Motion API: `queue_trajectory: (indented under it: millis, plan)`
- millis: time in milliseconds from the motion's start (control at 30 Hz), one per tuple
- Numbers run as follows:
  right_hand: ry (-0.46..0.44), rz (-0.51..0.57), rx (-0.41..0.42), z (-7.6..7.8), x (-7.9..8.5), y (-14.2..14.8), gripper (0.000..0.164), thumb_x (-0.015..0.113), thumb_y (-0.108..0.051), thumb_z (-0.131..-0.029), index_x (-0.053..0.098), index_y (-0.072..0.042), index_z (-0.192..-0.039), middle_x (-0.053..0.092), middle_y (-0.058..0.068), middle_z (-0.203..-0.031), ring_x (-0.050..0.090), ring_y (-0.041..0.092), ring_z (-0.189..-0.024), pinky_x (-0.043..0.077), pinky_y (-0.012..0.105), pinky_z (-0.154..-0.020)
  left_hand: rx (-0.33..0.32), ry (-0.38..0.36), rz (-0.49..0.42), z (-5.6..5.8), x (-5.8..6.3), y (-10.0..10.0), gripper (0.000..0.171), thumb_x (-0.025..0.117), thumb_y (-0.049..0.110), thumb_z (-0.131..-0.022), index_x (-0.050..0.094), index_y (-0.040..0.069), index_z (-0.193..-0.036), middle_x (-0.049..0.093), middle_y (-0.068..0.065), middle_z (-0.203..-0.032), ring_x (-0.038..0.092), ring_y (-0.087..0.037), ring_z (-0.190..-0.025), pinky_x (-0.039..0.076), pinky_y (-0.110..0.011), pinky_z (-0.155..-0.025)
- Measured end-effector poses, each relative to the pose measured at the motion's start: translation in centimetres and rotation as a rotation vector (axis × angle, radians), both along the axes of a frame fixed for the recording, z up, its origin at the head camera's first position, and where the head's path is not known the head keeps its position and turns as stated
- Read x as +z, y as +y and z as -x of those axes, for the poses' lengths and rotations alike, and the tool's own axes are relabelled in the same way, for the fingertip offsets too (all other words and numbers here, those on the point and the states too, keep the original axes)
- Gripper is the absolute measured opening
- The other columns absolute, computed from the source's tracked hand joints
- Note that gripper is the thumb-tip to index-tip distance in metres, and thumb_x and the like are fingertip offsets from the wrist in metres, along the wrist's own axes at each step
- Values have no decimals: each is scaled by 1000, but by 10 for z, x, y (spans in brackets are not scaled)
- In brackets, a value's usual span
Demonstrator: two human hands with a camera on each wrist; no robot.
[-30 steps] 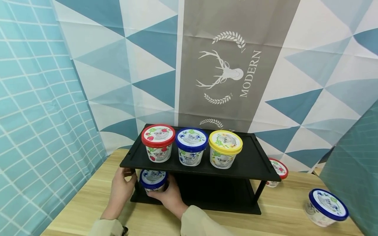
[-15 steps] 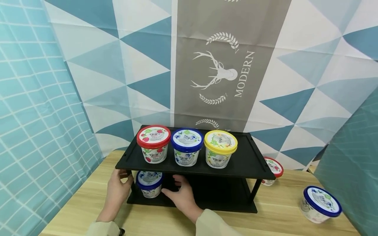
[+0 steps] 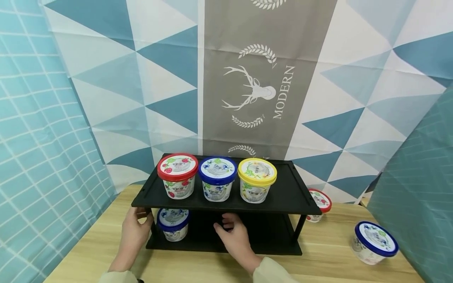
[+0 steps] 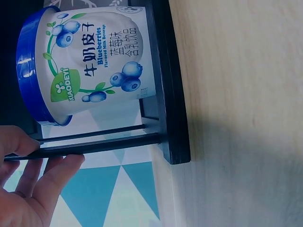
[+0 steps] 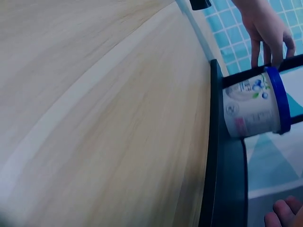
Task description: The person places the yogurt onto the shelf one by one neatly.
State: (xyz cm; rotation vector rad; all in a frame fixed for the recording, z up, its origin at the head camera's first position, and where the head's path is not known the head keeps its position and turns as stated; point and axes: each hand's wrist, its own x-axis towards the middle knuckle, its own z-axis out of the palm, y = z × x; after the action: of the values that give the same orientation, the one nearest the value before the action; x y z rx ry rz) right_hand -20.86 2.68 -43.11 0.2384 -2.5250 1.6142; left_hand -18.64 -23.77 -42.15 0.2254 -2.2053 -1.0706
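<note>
A black two-tier shelf (image 3: 297, 192) stands on the wooden table. My left hand (image 3: 134, 232) pinches its front left post (image 4: 102, 145) between thumb and fingers, just under the upper tier. Beside that post, a blue-lidded blueberry milk tub (image 4: 94, 59) sits upright at the left end of the lower tier. My right hand (image 3: 235, 237) is to the right of this tub and apart from it, its fingers loosely bent at the front of the lower tier. Only a few of its fingertips (image 5: 284, 213) show in the right wrist view.
On the upper tier stand a red-lidded tub (image 3: 178, 188), a blue-lidded tub (image 3: 216, 192) and a yellow-lidded tub (image 3: 255, 192) in a row. Right of the shelf, another red-lidded tub (image 3: 320, 202) and another blue-lidded tub (image 3: 371, 251) stand on the table (image 3: 198, 269). Patterned cloth hangs behind.
My right hand has let go of the blueberry tub on the lower tier and moved right, away from it. The left hand stays at the post. The whole head view has shifted slightly.
</note>
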Motion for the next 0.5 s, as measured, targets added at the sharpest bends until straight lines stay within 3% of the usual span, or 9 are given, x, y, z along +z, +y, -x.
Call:
queue_trajectory:
  millis: [233, 500]
  plan:
    - [10, -25, -55, -1, 6, 31, 35, 66, -37, -75, 54, -15, -100, 57, 4, -98, 55, 14, -84, 47, 22, -68, 16, 25, 20, -1, -1, -1, 33, 55, -4, -77, 49, 4, -109, 56, -16, -93, 58, -33, -85, 50, -44, -71]
    - [-9, -44, -105, -2, 11, 63, 35, 66, -37, -76, 53, -15, -101, 56, 1, -97, 55, 12, -83, 47, 24, -69, -9, -7, -11, 0, -1, 0, 31, 53, -1, -79, 48, 5, -109, 55, -18, -95, 57, -37, -88, 49, -49, -74]
